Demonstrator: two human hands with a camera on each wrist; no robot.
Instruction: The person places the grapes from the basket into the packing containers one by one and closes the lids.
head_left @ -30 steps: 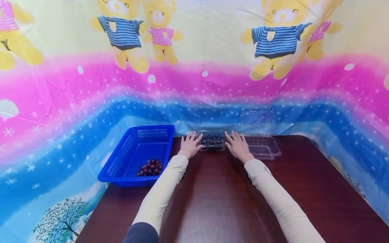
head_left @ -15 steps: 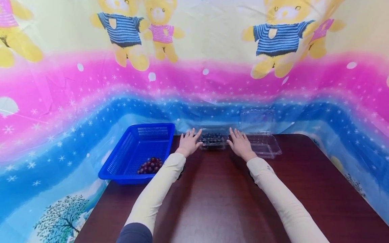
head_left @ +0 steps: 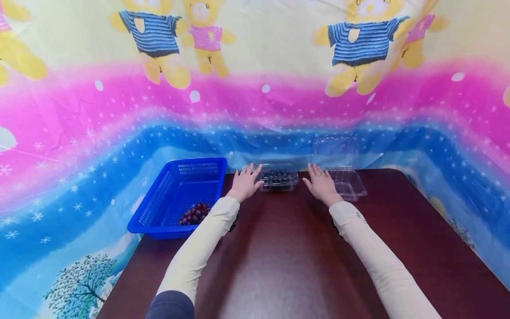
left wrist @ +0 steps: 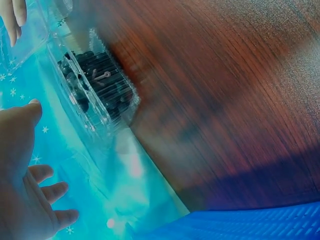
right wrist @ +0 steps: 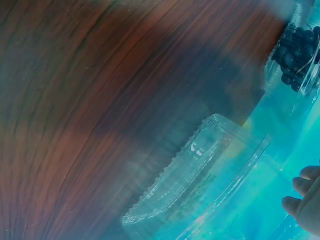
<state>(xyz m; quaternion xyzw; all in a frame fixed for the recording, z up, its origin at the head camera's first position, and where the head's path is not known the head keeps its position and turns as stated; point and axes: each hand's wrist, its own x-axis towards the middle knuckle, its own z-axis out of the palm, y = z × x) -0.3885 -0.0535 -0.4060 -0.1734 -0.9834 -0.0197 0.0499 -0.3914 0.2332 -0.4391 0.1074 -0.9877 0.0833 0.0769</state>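
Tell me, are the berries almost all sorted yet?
Only partly, by the look of it. Done: a bunch of red grapes already lies in the blue basket. In hand: the left hand and right hand hover open on either side of the clear box of blueberries, holding nothing. Left: the open clamshell box on the table looks empty.

Both forearms wear close-fitting cream sleeves that end at the wrists, leaving the left hand (head_left: pixel 245 182) and right hand (head_left: pixel 322 185) bare. The right sleeve (head_left: pixel 374 254) carries a small dark marking near the wrist. At the near end of the left sleeve (head_left: pixel 199 248), dark navy cloth shows.
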